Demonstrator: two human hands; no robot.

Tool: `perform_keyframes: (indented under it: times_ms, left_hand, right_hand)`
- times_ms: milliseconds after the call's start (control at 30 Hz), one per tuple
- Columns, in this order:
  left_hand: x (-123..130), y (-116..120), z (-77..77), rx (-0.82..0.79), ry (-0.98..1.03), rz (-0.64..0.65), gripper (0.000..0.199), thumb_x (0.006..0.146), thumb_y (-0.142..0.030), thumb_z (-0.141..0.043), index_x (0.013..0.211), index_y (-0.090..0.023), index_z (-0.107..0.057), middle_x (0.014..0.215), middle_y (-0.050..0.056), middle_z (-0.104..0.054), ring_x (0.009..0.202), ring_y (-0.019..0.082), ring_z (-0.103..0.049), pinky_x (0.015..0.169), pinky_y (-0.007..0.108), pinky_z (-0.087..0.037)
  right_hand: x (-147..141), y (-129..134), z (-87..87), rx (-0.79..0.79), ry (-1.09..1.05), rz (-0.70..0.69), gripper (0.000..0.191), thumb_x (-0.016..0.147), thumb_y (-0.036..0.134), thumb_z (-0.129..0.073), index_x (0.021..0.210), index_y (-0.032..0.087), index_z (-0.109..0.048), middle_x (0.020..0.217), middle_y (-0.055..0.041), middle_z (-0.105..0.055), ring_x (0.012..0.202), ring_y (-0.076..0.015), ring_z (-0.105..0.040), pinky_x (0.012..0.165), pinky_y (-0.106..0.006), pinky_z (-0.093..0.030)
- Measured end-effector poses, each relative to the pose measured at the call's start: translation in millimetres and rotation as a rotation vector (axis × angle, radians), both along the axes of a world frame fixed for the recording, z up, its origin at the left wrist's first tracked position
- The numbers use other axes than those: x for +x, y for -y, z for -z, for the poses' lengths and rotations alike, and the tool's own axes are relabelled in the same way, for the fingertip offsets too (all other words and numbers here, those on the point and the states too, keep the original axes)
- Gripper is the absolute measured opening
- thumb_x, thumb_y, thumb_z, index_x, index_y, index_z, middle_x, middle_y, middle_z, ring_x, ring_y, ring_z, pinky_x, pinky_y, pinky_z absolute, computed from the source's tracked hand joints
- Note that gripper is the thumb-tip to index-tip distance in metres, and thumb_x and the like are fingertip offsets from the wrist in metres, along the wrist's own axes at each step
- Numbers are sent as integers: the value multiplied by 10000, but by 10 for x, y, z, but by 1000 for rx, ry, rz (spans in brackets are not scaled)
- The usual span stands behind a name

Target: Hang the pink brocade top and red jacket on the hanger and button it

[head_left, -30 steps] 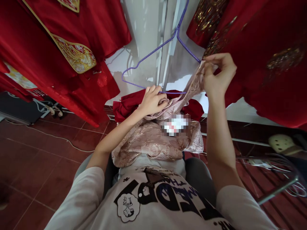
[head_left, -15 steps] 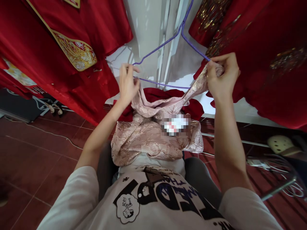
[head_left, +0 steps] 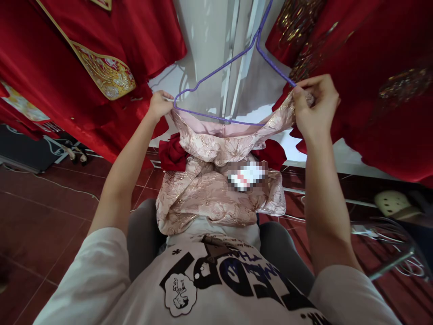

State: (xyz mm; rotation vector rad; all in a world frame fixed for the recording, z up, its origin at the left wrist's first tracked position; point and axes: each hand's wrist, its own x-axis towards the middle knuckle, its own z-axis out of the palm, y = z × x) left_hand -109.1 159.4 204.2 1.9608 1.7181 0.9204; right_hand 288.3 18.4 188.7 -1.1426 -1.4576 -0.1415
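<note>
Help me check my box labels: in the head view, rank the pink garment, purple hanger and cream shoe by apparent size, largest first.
1. Pink garment
2. Purple hanger, by its outline; its wire is thin
3. Cream shoe

I log: white wall (head_left: pixel 208 97) right of left hand (head_left: pixel 161 104), patchily bright, shadow-streaked; red floor tiles (head_left: pixel 61 212) below that hand, dim; pixelated patch (head_left: pixel 246 176) below-left of right hand (head_left: pixel 318 106); edges stretched.

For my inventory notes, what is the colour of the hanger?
The hanger is purple; the head view shows it best.
</note>
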Motion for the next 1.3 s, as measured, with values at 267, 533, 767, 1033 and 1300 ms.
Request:
perform_keyframes:
  times_ms: [267,533,767,1033,1300]
  left_hand:
    - [41,231,-381,25,-137,-63,317,819,-63,-668,1135,-63,-671,714,1,-627,651,96,-513,776,267,-499]
    - [58,405,-683,-118,-259,86,320,776,42,-621,1076,-25,-707,566,-40,-553,559,85,-506,692,252,-463]
    - [-40,472,-831,-270,-246,156,307,797,47,-640,1092,-22,-695,554,-27,-578,566,84,-540,704,252,-452]
    - [-17,443,-843,-314,-67,151,235,832,20,-645,1051,-44,-702,620,-14,-591,635,69,-549,903,341,-489]
    - [509,415,-885,-85,52,106,412,814,34,-571,1218,-10,-635,659,20,-595,567,86,-530,801,357,-527]
  right_hand:
    - [30,0,7,5,33,3,178,938,341,-564,1001,177,-591,877,-34,-629,787,-144,-604,770,-344,-490]
    - [22,16,-8,10,-1,-13,196,910,379,-590,965,190,-595,828,-35,-619,742,-147,-586,731,-337,-475]
    - [21,-4,14,4,2,-29,169,918,351,-571,981,195,-588,849,-37,-630,768,-152,-601,733,-337,-472]
    - [17,39,-8,-20,24,-10,184,926,351,-566,1006,190,-605,837,-27,-619,766,-151,-595,767,-356,-481]
    - [-24,34,34,-18,24,5,156,923,301,-548,1024,198,-608,877,-31,-642,799,-152,-605,779,-341,-484]
